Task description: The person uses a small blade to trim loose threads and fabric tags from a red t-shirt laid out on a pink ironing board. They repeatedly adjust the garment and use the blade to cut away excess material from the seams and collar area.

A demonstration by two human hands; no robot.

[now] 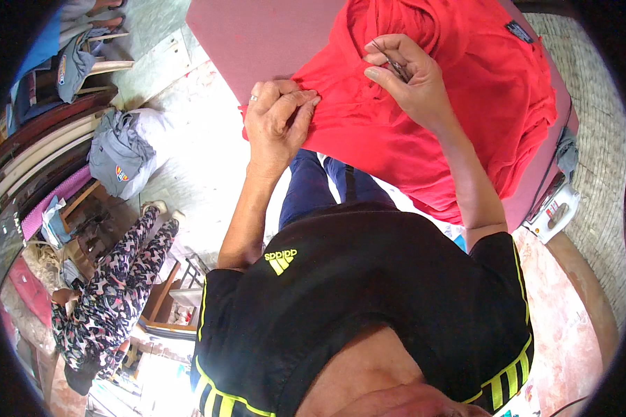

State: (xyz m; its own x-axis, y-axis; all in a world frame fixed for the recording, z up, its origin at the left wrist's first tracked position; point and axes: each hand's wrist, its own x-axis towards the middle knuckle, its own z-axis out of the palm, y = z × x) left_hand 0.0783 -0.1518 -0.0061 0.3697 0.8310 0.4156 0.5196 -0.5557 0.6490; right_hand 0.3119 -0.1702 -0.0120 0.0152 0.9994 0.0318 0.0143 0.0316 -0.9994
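A red cloth garment [480,90] lies in loose folds over a pinkish-mauve table [257,35] and hangs past its near edge. A small dark label [519,32] shows at its upper right. My left hand [279,118] is closed on the garment's left edge, thumb and fingers pinched together on the cloth. Just above the fabric, my right hand [412,78] holds small dark metal thread snips [395,64], their thin tips pointing up and left. The snips' handles are partly hidden by my fingers.
A white iron [555,212] stands beside the table's right edge, near a grey cloth [567,153]. On the left, grey shirts [120,149] lie by stacked boards [38,153]. A person in patterned clothes [118,278] is at the lower left.
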